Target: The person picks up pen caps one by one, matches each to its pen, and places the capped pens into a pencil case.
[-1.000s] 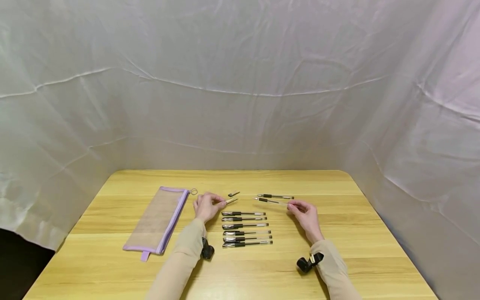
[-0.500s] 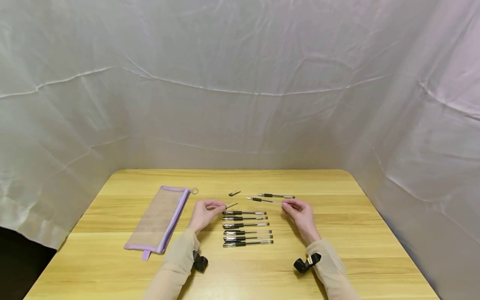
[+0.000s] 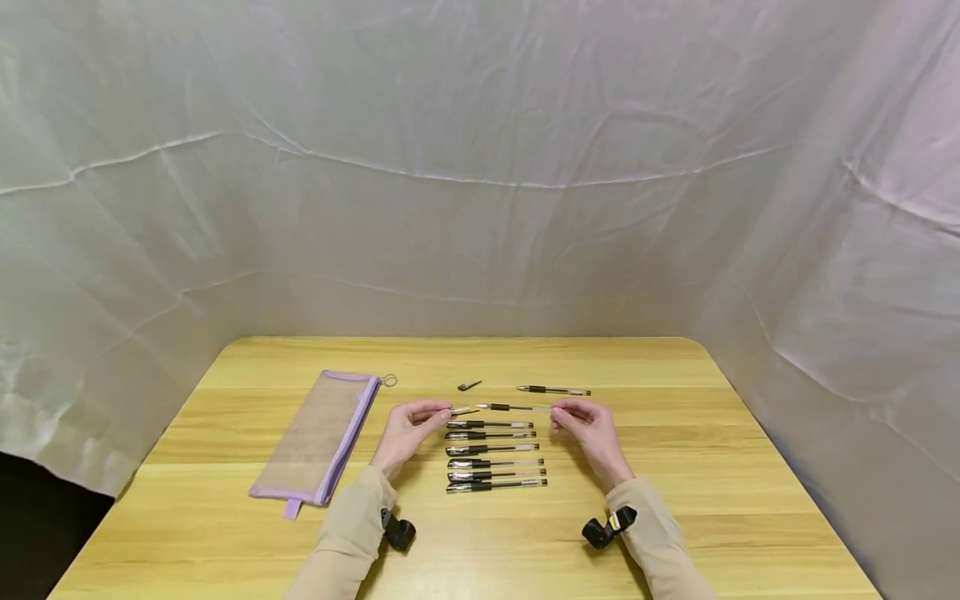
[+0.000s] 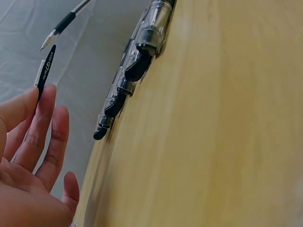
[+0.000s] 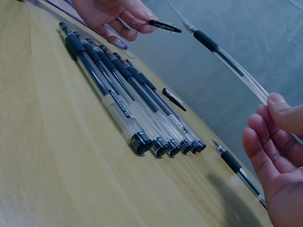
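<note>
Lettering [image 4: 48, 66] is shown only in wrist views, on the cap [image 5: 165, 26] pinched by left hand [image 3: 408, 432], pen [image 5: 231, 62] by right hand [image 3: 591, 430].

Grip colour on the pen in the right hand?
The grip is black, clearest in the right wrist view.

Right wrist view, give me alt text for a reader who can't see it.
The right hand pinches the back of an uncapped pen, its tip pointed toward a pen cap pinched by the left hand. Six capped pens lie in a row on a wooden table, with a loose cap and a second bare-tipped pen nearby.
</note>
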The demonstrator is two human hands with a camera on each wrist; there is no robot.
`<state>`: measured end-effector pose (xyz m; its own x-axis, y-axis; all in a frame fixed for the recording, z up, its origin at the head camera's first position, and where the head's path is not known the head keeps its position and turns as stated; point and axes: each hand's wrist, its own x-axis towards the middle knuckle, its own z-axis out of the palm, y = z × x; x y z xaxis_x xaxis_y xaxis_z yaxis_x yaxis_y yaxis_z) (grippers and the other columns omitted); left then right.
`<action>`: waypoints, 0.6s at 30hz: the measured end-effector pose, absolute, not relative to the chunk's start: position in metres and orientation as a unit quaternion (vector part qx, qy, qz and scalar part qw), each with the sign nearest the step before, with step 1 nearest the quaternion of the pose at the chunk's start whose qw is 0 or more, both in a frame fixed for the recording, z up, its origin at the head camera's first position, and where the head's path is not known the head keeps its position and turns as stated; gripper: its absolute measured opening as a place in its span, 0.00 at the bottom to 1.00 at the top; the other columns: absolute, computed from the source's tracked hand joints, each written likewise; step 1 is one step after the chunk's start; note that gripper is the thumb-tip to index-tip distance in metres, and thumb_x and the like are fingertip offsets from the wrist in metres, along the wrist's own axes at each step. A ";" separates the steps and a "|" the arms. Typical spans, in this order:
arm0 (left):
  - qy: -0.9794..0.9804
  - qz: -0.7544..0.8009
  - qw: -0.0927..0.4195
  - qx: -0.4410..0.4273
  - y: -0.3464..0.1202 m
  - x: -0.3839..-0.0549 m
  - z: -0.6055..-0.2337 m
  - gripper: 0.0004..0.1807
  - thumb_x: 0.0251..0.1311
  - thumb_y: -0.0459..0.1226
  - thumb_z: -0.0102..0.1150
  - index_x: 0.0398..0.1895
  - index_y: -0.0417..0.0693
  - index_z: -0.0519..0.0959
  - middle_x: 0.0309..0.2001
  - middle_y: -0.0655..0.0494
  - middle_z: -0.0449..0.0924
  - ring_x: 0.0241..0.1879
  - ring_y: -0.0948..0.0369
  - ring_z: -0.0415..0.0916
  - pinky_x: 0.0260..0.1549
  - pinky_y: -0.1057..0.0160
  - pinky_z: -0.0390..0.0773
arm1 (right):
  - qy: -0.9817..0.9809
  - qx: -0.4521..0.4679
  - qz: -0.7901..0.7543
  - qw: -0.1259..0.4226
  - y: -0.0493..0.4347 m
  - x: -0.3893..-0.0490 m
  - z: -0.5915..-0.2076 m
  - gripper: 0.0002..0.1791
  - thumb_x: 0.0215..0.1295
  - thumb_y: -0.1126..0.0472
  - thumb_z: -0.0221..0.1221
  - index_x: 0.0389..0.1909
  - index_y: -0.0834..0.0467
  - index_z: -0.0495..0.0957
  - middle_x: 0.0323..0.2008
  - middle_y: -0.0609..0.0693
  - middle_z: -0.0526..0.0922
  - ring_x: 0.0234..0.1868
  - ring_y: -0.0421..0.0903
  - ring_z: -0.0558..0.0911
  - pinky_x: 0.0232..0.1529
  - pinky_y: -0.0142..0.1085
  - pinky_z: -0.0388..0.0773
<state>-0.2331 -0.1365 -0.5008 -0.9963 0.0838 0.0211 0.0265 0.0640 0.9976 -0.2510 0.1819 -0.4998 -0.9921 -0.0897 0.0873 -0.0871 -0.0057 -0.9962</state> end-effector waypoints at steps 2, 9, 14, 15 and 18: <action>0.728 0.685 0.022 0.036 -0.136 -0.234 -0.502 0.17 0.63 0.35 0.66 0.53 0.35 0.82 0.49 0.40 0.87 0.48 0.54 0.86 0.48 0.72 0.81 | 0.705 -0.063 -0.706 0.004 0.181 -0.250 -0.499 0.18 0.64 0.70 0.63 0.49 0.80 0.76 0.29 0.42 0.86 0.31 0.37 0.84 0.38 0.31 0.86; 0.730 0.682 0.024 0.037 -0.137 -0.233 -0.504 0.17 0.64 0.35 0.66 0.53 0.36 0.82 0.49 0.40 0.87 0.49 0.50 0.85 0.49 0.71 0.81 | 0.708 -0.062 -0.703 0.014 0.182 -0.250 -0.499 0.18 0.65 0.70 0.63 0.49 0.79 0.76 0.31 0.46 0.87 0.31 0.39 0.85 0.39 0.32 0.86; 0.731 0.681 0.027 0.041 -0.137 -0.233 -0.504 0.18 0.64 0.36 0.66 0.53 0.36 0.82 0.50 0.41 0.87 0.49 0.52 0.85 0.50 0.71 0.80 | 0.708 -0.062 -0.703 0.021 0.182 -0.250 -0.499 0.18 0.64 0.70 0.64 0.49 0.79 0.76 0.33 0.50 0.88 0.32 0.40 0.85 0.40 0.33 0.87; 0.731 0.681 0.027 0.042 -0.137 -0.233 -0.504 0.18 0.64 0.37 0.66 0.53 0.36 0.82 0.50 0.41 0.87 0.49 0.53 0.85 0.50 0.71 0.80 | 0.708 -0.062 -0.703 0.022 0.182 -0.250 -0.499 0.18 0.64 0.70 0.64 0.49 0.79 0.76 0.33 0.51 0.88 0.32 0.40 0.85 0.40 0.33 0.87; 0.732 0.679 0.026 0.046 -0.136 -0.233 -0.504 0.18 0.63 0.37 0.66 0.53 0.37 0.82 0.51 0.41 0.87 0.50 0.53 0.84 0.50 0.70 0.80 | 0.709 -0.064 -0.702 0.027 0.182 -0.251 -0.500 0.18 0.64 0.69 0.64 0.50 0.78 0.76 0.33 0.51 0.87 0.33 0.41 0.85 0.40 0.33 0.87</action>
